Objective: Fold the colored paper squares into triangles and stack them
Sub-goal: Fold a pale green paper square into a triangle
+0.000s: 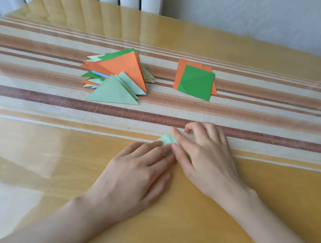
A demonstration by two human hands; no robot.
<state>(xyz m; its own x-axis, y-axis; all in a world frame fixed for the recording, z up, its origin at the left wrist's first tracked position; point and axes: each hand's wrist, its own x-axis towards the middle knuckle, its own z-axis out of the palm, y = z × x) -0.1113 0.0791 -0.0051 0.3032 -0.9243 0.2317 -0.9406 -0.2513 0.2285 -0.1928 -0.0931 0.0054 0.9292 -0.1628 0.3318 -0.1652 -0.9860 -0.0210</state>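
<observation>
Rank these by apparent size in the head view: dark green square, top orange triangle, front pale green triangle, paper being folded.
1. dark green square and top orange triangle: too alike to rank.
2. front pale green triangle: slightly smaller.
3. paper being folded: smallest showing, mostly hidden.

On the worktop [53, 149], just below centre, the left hand [134, 176] from 7 o'clock lays flat fingers [153, 146] on a small pale green paper [166, 139]. The right hand [205, 155] from 4 o'clock presses it with forefinger and thumb. At 10 o'clock lies a pile of folded triangles [119, 73]. At 1 o'clock a green square [197, 82] lies on orange squares [181, 70].
</observation>
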